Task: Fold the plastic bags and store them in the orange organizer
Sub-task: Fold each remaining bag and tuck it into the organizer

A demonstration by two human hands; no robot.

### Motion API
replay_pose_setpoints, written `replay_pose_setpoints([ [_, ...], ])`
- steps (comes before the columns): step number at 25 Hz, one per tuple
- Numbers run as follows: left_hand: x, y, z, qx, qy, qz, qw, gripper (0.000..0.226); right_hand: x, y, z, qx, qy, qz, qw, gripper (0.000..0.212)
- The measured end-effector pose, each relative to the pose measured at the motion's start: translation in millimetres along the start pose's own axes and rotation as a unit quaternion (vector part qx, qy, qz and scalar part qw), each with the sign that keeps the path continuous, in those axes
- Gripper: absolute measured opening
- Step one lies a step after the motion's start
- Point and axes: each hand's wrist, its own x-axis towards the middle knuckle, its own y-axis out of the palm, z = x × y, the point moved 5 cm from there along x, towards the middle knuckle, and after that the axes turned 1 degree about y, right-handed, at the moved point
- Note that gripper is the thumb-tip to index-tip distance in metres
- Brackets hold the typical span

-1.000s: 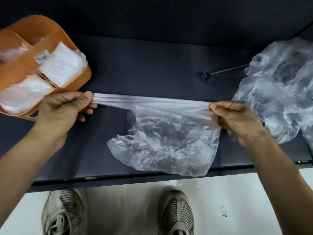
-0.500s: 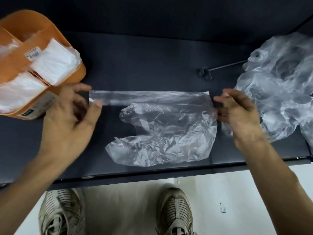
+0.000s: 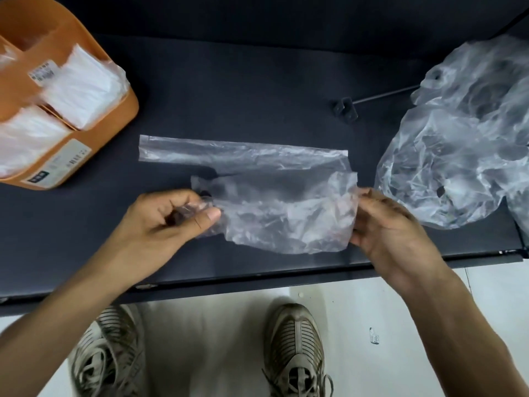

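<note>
A clear plastic bag (image 3: 274, 196) lies on the dark table (image 3: 234, 90), its far edge flat and straight, its near part crumpled. My left hand (image 3: 169, 222) pinches the bag's near left corner between thumb and curled fingers. At the bag's near right edge, my right hand (image 3: 386, 224) grips the plastic. The orange organizer (image 3: 114, 110) stands at the far left, with folded white bags (image 3: 77, 90) packed in its compartments.
A heap of loose clear bags (image 3: 463, 138) fills the right side of the table. A thin metal rod with a small bracket (image 3: 346, 108) lies behind the bag. The table's front edge runs just below my hands; my shoes stand on the pale floor beneath.
The bag was held stretched in the air, then laid flat on the table and released. Both hands have since moved to its near corners and taken hold of them.
</note>
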Motion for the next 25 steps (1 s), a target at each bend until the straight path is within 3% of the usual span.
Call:
replay_pose_setpoints([
  [2, 4, -4, 1, -0.072, -0.039, -0.033, 0.996, 0.029, -1, 10, -1, 0.017, 0.043, 0.051, 0.998, 0.047],
  [5, 6, -2, 0, -0.066, -0.061, -0.045, 0.995, 0.035, -4, 18, -8, 0.03, 0.046, 0.079, 0.995, 0.065],
  [10, 5, -6, 6, -0.137, -0.098, -0.045, 0.985, 0.068, -1, 2, -3, 0.043, 0.042, -0.06, 0.996, 0.017],
  [13, 6, -17, 14, -0.188, -0.15, 0.001, 0.971, 0.072, 2, -11, 0, 0.014, 0.059, -0.087, 0.994, 0.014],
  [16, 7, -27, 14, -0.198, -0.124, 0.005, 0.972, 0.091, 3, -20, 2, 0.005, 0.063, -0.092, 0.994, 0.017],
  [21, 7, -27, 15, -0.249, -0.099, -0.012, 0.963, 0.063, 6, -27, 1, 0.05, 0.046, -0.054, 0.996, 0.03],
  [25, 8, -31, 22, -0.264, -0.109, 0.006, 0.958, 0.062, 5, -34, -1, 0.092, 0.037, -0.025, 0.995, 0.045],
])
